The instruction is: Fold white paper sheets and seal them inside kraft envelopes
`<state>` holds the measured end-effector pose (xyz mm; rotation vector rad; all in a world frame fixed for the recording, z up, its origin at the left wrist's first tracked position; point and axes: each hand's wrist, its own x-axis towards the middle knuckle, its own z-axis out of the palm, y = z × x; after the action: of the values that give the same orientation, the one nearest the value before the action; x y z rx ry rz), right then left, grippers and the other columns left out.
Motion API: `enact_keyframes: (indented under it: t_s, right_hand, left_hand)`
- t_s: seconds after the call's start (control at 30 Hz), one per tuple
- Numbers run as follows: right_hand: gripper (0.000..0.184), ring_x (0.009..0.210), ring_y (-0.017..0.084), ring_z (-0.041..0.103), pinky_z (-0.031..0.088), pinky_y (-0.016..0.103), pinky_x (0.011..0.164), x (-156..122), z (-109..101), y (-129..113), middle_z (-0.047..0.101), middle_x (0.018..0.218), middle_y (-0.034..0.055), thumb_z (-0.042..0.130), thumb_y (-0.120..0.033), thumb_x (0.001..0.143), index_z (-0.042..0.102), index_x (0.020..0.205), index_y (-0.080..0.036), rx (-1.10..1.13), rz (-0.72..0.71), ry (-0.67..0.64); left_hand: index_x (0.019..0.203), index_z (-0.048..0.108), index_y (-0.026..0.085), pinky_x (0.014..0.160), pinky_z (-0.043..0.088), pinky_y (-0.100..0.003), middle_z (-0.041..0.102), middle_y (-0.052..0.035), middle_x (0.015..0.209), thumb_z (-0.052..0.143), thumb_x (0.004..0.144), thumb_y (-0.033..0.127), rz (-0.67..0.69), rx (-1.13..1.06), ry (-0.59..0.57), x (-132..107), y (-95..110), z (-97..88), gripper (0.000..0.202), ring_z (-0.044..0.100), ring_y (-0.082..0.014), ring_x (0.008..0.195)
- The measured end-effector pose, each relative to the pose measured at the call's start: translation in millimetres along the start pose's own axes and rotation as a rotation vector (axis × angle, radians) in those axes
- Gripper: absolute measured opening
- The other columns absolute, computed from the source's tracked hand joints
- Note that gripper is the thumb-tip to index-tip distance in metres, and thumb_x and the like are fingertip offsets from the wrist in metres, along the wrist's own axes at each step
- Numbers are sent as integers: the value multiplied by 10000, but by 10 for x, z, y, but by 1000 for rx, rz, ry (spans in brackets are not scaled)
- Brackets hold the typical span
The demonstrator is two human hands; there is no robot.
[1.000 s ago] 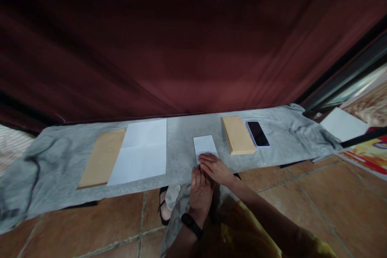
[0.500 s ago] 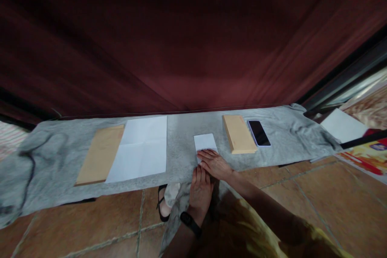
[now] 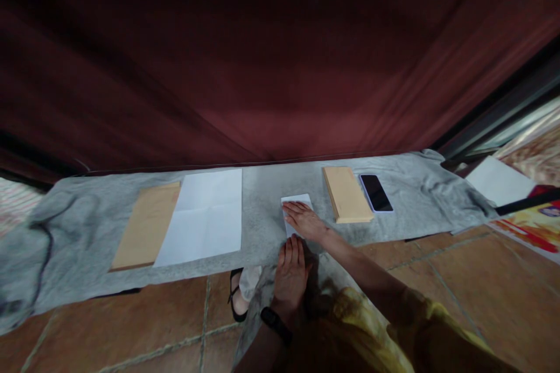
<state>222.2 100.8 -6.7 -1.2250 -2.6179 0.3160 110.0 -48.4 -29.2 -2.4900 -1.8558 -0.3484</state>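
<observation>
A small folded sheet of white paper point(image 3: 298, 198) lies on the grey cloth in front of me. My right hand point(image 3: 305, 221) rests flat across it, fingers stretched out to the left. Below, my left hand point(image 3: 291, 271) lies with straight fingers at the paper's near edge, a dark band round the wrist. The two hands cover much of the paper's lower part. To the left sits larger white paper point(image 3: 205, 215) with faint crease lines. Right of my hands is a stack of brown envelopes point(image 3: 347, 195).
Another brown envelope pile point(image 3: 146, 224) lies at the left, partly under the large white paper. A phone point(image 3: 377, 193) lies right of the envelope stack. Grey cloth point(image 3: 262, 186) covers the narrow surface, a dark red curtain point(image 3: 280, 70) hangs behind, and tiled floor point(image 3: 166, 326) shows below.
My right hand has slid up the folded paper, away from me, and covers more of its upper part. My left hand has stayed nearly in place at the near edge.
</observation>
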Motion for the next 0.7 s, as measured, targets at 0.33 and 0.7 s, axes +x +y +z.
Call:
enact_keyframes:
  t_s: [0.33, 0.7]
  right_hand:
    - [441, 1422, 210, 460, 344, 409, 1211, 211, 49, 56, 513, 1526, 107, 375, -322, 1073, 545, 1445, -159, -14, 46, 13]
    - [448, 1446, 227, 431, 326, 420, 1225, 78, 57, -44, 476, 1549, 136, 405, -276, 1056, 521, 1455, -108, -23, 39, 27]
  left_hand:
    - [1517, 398, 58, 1122, 449, -491, 482, -211, 1535, 434, 972, 252, 53, -24, -8, -22, -57, 17, 580, 468, -316, 1413]
    - [1453, 477, 37, 1119, 458, -479, 533, -220, 1481, 464, 959, 232, 33, -5, 7, -3, -37, -37, 531, 511, -313, 1366]
